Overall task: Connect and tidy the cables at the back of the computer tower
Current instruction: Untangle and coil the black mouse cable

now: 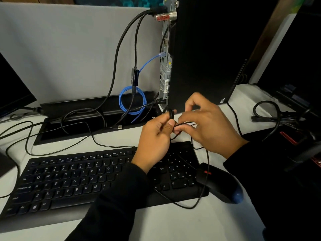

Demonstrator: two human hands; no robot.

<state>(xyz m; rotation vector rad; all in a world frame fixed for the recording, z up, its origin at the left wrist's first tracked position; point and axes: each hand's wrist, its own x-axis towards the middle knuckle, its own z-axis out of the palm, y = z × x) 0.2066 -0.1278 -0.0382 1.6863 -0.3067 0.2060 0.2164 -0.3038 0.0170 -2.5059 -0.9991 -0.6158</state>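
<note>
Both arms reach forward in dark sleeves, hands close together. The left hand (156, 134) has its fingers curled, thumb pressed on top, pinching a thin black cord (199, 202). The right hand (206, 124), just beside it, pinches the same cord with bent fingers.

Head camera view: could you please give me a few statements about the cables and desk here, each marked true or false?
1. Both hands hold a thin black cable. True.
2. The blue cable is plugged into the tower. True.
3. The mouse lies left of the keyboard. False: it lies at the keyboard's right end.
4. The left hand rests on the mouse. False: it grips the black cable.
5. The right hand is typing. False: it pinches the cable.
</note>
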